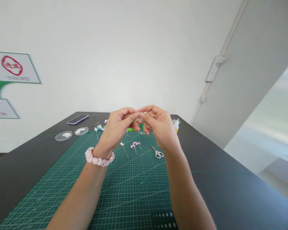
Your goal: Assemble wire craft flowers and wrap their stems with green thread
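Note:
My left hand [120, 124] and my right hand [162, 124] are raised over the far part of the cutting mat, fingertips meeting. Both are closed in a pinch on a thin thread-like strand [155, 101], whose loose end runs up to the right. Fingers hide most of what lies between them. A small green piece [135, 120] shows by my left thumb. Behind my fingers is a green item [141, 126], partly covered. On the mat below lie pink wire-stemmed petals [135, 144], a small white flower on a stem [122, 144] and white-handled scissors [158, 154].
The green cutting mat [134, 198] covers the middle of a black table [220, 188]. At left are a phone [78, 119], two shallow dishes with white pieces, one dish [63, 136] nearer, and pale blue petals [98, 128]. A small bottle [176, 125] stands at right. Green thread [148, 175] lies on the mat.

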`<state>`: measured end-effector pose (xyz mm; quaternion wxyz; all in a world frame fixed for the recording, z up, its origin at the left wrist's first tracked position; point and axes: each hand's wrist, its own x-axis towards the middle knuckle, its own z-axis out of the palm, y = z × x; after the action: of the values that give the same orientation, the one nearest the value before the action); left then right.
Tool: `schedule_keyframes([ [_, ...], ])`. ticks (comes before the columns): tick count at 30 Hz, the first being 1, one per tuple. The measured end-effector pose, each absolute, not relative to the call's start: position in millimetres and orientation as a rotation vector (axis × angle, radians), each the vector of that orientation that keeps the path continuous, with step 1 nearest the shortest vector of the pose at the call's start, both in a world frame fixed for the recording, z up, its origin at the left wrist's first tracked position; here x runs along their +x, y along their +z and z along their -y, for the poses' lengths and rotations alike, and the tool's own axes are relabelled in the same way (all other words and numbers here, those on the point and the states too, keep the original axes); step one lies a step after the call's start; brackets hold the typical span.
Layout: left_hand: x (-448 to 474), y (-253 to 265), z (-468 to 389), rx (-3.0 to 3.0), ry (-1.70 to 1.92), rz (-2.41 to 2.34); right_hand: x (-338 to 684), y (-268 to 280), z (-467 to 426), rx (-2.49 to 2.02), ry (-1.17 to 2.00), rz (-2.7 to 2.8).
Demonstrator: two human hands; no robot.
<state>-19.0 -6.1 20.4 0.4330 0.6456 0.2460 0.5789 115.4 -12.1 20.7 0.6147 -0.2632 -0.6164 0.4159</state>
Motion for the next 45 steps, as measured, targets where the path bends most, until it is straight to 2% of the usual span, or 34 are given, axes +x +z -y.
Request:
schedule_keyframes([
  [7,-23.6,19.8,8.6,1.644,1.335,-0.564,117.7,18.9,8.3,-0.6,0.918,1.386],
  [45,-20.0,16.1,12.2,1.52,1.355,-0.619,123.7,18.8,9.5,-0.704,0.831,1.49],
])
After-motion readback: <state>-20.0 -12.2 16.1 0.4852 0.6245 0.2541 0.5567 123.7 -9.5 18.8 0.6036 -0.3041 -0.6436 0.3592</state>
